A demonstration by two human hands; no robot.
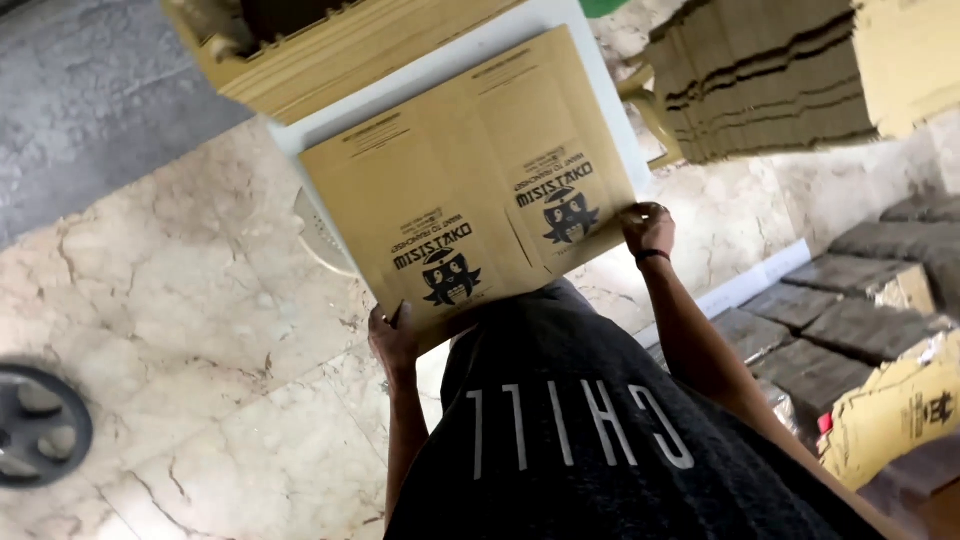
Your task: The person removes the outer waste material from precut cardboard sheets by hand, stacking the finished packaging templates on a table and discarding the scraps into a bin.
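I hold a flat, unfolded brown cardboard box blank (470, 190) with black printed figures on it, lying over the edge of a white table (420, 75). My left hand (395, 340) grips its near left corner. At the near right corner is my right hand (648, 228), with a dark band on the wrist, pinching the edge. My black shirt with white letters fills the lower middle of the view.
A stack of flat brown cardboard (330, 50) lies on the table's far side. Another tall stack (760, 90) stands at the upper right. Grey wrapped bundles (850, 310) lie at the right. A black round object (40, 425) sits on the marble floor at left.
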